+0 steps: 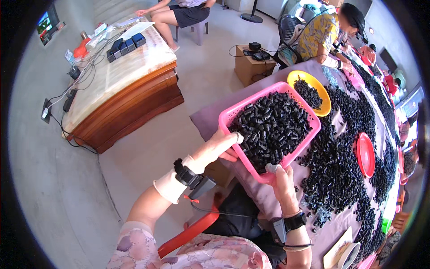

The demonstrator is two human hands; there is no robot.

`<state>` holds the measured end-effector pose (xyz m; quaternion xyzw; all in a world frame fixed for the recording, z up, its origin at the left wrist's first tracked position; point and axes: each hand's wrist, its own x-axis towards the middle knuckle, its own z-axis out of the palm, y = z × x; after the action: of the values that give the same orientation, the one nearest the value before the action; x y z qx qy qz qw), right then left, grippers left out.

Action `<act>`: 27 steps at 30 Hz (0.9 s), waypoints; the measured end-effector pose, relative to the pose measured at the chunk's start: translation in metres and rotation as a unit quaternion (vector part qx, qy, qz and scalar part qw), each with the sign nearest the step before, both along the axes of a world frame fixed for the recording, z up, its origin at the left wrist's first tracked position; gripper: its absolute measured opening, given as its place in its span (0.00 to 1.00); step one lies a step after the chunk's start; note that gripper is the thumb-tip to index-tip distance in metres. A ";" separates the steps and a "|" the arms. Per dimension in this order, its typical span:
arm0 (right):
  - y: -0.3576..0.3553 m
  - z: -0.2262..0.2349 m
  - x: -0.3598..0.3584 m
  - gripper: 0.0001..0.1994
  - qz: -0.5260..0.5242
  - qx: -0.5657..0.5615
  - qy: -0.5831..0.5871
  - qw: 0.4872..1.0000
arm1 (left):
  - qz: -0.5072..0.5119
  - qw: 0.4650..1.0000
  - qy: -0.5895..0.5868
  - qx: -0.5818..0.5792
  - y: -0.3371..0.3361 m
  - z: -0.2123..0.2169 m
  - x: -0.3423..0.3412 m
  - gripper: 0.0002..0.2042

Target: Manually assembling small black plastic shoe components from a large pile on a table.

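A pink plastic basket (226, 117) with perforated sides is held up over the table's near left edge. Many small black plastic parts (271, 127) fill it. My left hand (222, 144) grips its left side, thumb over the rim. At the near corner my right hand (283, 181) is closed on the rim, with something pale on the thumb or fingertip. Both wrists wear black straps with small devices. Beyond the basket, a yellow plate (326, 96) holds more black parts. Loose black parts (333, 184) lie spread across the table to the right.
A red oval dish (366, 154) lies among the parts on the cloth-covered table (264, 190). A red chair (188, 233) is beside me. Across the floor stands a wooden counter (130, 107) with cables. A cardboard box (251, 67) and a co-worker (320, 36) are at the far side.
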<state>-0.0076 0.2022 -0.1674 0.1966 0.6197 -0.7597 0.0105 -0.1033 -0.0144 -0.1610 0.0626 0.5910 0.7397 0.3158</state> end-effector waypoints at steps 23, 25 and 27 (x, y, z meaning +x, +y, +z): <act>-0.184 -0.033 0.020 0.43 0.488 0.093 0.000 0.868 | 0.471 0.859 -0.164 0.115 -0.225 -0.074 0.166 0.16; -0.162 -0.038 0.032 0.35 0.500 0.193 0.019 0.844 | 0.505 0.837 -0.177 0.112 -0.226 -0.107 0.162 0.12; -0.142 -0.033 0.043 0.26 0.497 0.205 -0.003 0.843 | 0.498 0.837 -0.184 0.132 -0.244 -0.165 0.169 0.12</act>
<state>0.0354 0.0603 -0.2008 -0.1384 0.7759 -0.5077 0.3481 0.0658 -0.2588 -0.3255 -0.3363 0.3700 0.8660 -0.0041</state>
